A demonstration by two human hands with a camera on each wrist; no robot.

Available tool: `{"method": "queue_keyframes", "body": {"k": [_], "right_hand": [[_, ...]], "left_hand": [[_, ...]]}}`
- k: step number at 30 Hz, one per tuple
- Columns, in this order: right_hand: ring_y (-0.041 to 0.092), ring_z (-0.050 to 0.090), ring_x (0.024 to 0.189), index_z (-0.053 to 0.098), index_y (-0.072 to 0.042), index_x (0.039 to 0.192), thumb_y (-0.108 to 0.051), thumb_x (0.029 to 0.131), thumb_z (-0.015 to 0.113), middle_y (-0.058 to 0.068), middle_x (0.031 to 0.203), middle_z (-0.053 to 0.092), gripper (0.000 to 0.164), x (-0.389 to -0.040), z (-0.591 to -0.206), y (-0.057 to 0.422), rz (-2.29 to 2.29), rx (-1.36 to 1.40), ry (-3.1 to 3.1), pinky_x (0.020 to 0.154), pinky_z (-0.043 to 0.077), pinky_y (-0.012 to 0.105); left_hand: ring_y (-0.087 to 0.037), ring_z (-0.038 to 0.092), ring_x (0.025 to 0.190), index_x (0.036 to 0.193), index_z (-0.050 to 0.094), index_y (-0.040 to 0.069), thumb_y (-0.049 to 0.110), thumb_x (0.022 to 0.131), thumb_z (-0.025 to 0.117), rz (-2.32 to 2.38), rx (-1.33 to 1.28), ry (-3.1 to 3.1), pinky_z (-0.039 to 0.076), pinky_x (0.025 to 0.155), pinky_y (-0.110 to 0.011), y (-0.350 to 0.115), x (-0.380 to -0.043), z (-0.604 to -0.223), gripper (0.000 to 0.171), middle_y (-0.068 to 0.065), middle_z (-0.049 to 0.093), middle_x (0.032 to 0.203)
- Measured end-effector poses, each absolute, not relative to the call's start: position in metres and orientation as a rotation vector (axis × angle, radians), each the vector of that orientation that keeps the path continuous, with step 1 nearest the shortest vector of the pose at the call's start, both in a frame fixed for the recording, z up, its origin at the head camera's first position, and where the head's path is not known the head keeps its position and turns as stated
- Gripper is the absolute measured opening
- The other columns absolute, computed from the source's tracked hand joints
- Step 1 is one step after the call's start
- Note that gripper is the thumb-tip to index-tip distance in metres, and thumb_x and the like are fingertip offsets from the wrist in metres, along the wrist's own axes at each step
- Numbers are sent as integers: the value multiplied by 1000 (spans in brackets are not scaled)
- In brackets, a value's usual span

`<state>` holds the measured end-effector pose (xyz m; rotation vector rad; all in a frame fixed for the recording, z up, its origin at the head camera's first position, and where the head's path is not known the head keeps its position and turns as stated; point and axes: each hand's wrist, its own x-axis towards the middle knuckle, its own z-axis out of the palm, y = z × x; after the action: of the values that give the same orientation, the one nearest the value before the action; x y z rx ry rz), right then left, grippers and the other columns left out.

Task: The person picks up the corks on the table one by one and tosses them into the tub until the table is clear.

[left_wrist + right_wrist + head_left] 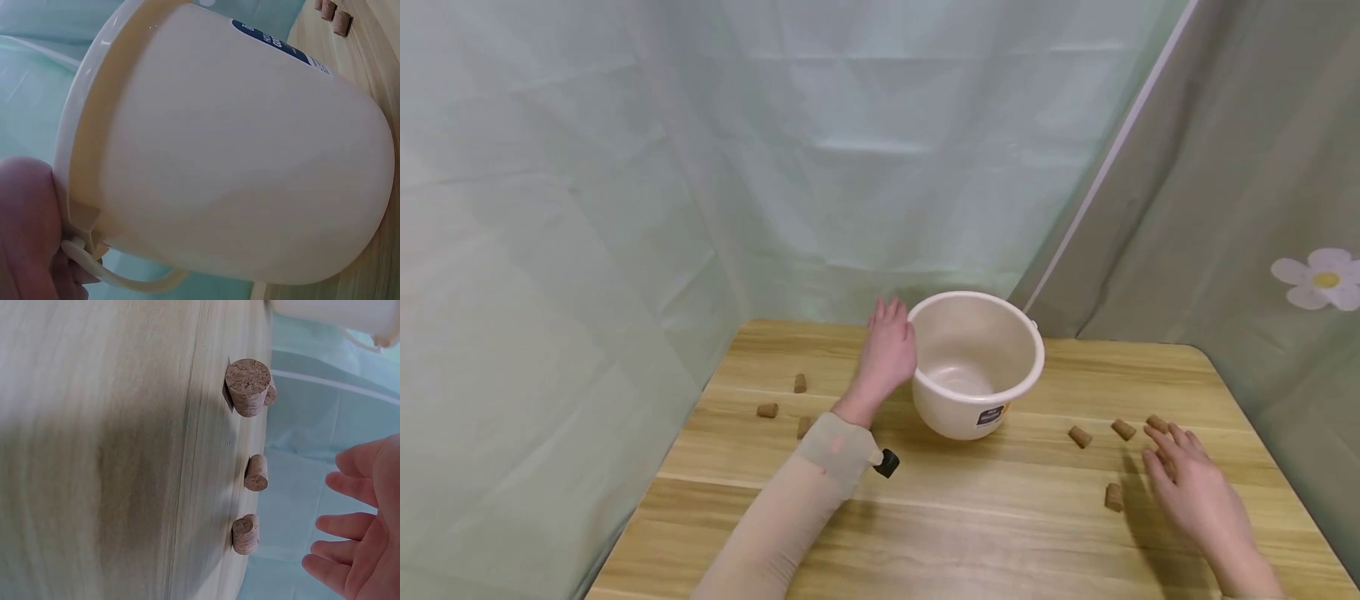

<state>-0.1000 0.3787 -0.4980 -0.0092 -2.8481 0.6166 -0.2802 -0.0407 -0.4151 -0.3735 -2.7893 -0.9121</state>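
Observation:
A cream plastic bucket (976,416) with a dark label stands upright on the wooden table. My left hand (888,352) grips its rim on the left side, beside the joint of the handle (140,284); part of the fingers is hidden behind the rim. To the right, my right hand (1202,492) hovers over the table with its fingers spread and holds nothing. Near it lie several corks, among them one cork (1114,497) closer to me and another cork (1157,423) by the fingertips. The right wrist view shows a cork (248,387) large, apart from the hand.
Left of the bucket, more corks lie on the table, including one cork (767,410) and another cork (800,383); my left forearm partly covers a third. Pale green curtains (880,183) hang behind and beside the table (985,533). A small black piece (887,463) sticks out from my left cuff.

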Motion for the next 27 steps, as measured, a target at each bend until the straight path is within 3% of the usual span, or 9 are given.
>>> {"method": "queue_keyframes", "body": {"k": [9, 16, 20, 27], "right_hand": [[67, 32, 143, 53, 4, 151, -26, 114, 51, 43, 155, 38, 48, -97, -497, 385, 613, -41, -2850, 104, 30, 87], [68, 29, 143, 45, -1, 160, -34, 116, 46, 44, 158, 33, 55, -92, -494, 392, 623, -97, -2910, 101, 28, 89], [71, 29, 141, 43, 3, 159, -39, 116, 44, 46, 157, 31, 61, -91, -493, 396, 634, -121, -2941, 100, 29, 89], [74, 40, 128, 44, 7, 157, -40, 116, 44, 47, 154, 34, 62, -93, -492, 400, 613, -160, -2977, 94, 37, 87]], "left_hand": [[-43, 20, 161, 158, 42, -10, 17, 116, 33, -842, -366, -2837, 18, 131, -53, -39, -276, -411, 51, -25, 37, 168], [-41, 22, 160, 158, 42, -9, 17, 116, 32, -797, -361, -2861, 19, 131, -52, -39, -272, -409, 50, -25, 37, 168], [-42, 23, 160, 156, 44, -11, 15, 116, 32, -761, -372, -2856, 19, 131, -52, -41, -272, -408, 50, -26, 38, 166], [-44, 25, 159, 154, 45, -13, 13, 115, 31, -608, -403, -2863, 23, 129, -55, -46, -273, -408, 49, -29, 40, 164]]}}
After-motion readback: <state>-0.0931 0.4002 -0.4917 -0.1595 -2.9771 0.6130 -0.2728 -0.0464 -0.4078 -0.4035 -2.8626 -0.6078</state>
